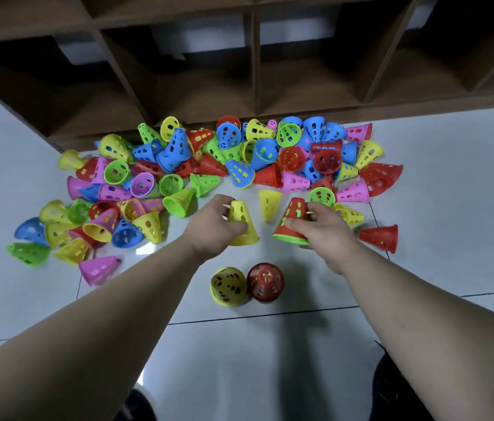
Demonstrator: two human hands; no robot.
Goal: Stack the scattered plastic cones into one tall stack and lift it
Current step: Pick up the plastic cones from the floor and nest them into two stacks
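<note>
Our left grip (215,226) is curled round a yellow cone (243,223), with the thumb on its near side and the fingers on the far side. The cone's narrow end points away from us. Our right grip (324,229) holds a red cone (292,218) nested over a green cone (288,238), of which only the rim shows below the red. We cannot tell whether either held cone touches the floor (270,344).

Between the 2 grips lies a loose yellow cone (270,205), on its side. Nearer to us, 2 more cones lie touching, a yellow one (228,285) and a dark red one (265,282). The pile of cones (209,165), in 5 colours, spreads across the tiled floor against the foot of a brown shelf unit (254,71).
</note>
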